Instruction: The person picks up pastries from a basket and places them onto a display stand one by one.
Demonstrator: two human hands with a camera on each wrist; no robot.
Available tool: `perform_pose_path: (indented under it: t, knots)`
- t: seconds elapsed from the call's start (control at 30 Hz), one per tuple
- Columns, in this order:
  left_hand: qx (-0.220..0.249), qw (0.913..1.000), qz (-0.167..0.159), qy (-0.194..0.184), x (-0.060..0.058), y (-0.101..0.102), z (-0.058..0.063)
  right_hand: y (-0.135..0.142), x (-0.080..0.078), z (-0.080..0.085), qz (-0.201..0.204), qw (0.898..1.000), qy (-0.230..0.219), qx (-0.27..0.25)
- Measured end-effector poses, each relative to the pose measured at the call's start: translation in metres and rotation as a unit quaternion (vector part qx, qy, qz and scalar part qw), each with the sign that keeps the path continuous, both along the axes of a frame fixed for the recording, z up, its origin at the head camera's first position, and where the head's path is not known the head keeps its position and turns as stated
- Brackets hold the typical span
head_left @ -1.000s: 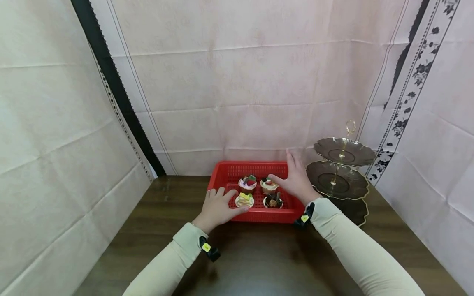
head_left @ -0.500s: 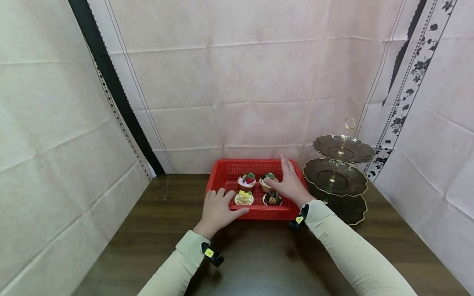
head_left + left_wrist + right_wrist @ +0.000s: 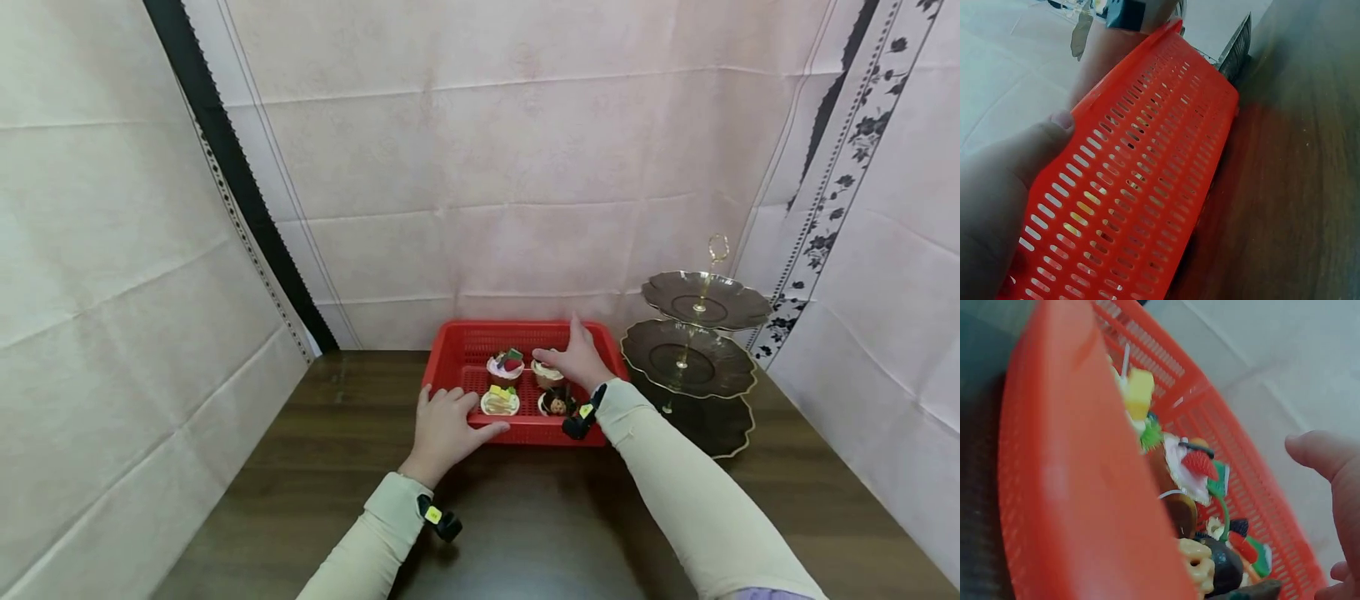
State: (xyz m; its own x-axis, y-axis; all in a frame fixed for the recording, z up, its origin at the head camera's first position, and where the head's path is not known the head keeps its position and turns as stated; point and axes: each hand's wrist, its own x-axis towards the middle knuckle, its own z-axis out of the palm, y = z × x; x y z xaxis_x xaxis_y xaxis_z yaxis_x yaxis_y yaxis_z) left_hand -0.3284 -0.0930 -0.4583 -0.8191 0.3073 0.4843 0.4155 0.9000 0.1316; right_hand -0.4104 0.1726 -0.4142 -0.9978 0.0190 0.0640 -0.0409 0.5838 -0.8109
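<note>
A red slotted plastic basket (image 3: 540,432) stands at the back of the table, holding several decorated cupcakes. My left hand (image 3: 441,435) grips its front left corner; the thumb (image 3: 1054,131) lies along the rim in the left wrist view, the other fingers hidden there. Over the right half of the basket reaches my right hand (image 3: 579,358), fingers spread and holding nothing, nearest the white-frosted back right cupcake (image 3: 547,374). Beside that one is a cupcake with a strawberry (image 3: 1200,464). In front sit a yellow-topped cupcake (image 3: 500,401) and a chocolate-topped cupcake (image 3: 557,402).
Right of the basket stands a three-tiered dark cake stand (image 3: 722,367) with gold scalloped edges and a ring handle. Pale cloth (image 3: 480,167) hangs behind and at both sides. The table (image 3: 540,517) is dark wood.
My right hand has moved left, farther over the basket, with its wrist now in front of the chocolate-topped cupcake. The left hand keeps its hold on the corner.
</note>
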Motion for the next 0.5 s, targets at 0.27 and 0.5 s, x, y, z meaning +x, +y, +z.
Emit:
perform_pose_path:
  t: [0.27,0.5]
  knots:
    - [-0.012,0.9997,0.002,0.02,-0.001,0.003,-0.005,0.011,-0.03,-0.019,-0.007,0.999,-0.037,-0.01]
    - [-0.03,0.9992,0.01,0.023,-0.002,-0.001,-0.005,0.013,-0.04,-0.03,0.023,0.993,-0.112,0.002]
